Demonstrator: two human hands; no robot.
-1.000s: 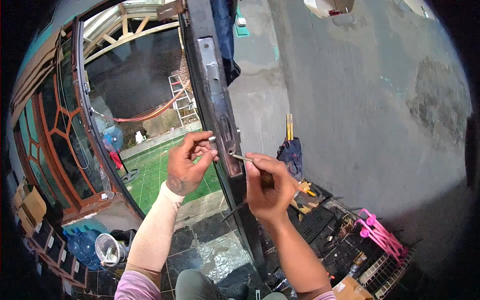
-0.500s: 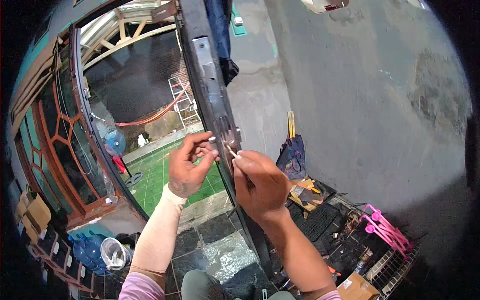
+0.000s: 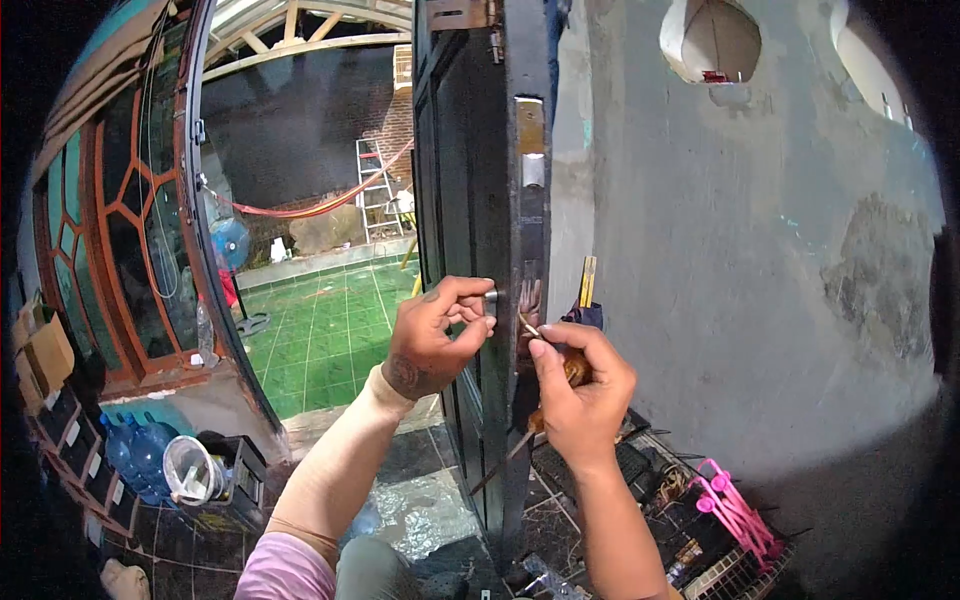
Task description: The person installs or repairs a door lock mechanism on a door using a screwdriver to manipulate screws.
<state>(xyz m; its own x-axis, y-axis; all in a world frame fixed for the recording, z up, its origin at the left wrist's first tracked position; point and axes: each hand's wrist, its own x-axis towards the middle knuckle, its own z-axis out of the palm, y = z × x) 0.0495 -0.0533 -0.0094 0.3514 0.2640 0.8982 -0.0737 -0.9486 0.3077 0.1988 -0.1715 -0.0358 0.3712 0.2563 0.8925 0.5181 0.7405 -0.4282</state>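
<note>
A dark door [image 3: 465,180] stands edge-on before me, with a metal lock plate [image 3: 531,215] set in its narrow edge. My left hand [image 3: 430,335] is at the door's left face, index finger and thumb around a small silver cylinder [image 3: 491,296]. On the other side, my right hand [image 3: 585,390] pinches a thin, screw-like metal pin [image 3: 530,327], its tip at the door edge below the plate. Behind those fingers shows an amber handle [image 3: 576,368], seemingly a screwdriver's, tucked in the same hand. Its shaft appears to slant down to the left.
Through the doorway lie a green tiled floor [image 3: 320,340], a ladder [image 3: 375,190] and a hammock [image 3: 300,212]. Blue water bottles [image 3: 140,455] and a white bucket [image 3: 192,470] stand at left. A pink folded frame [image 3: 735,510] and a wire rack are at lower right, by a grey wall [image 3: 700,250].
My view has shifted, so the door stands more upright and further right. Both hands stay at the lock, the right one still pinching the pin. The amber handle now shows.
</note>
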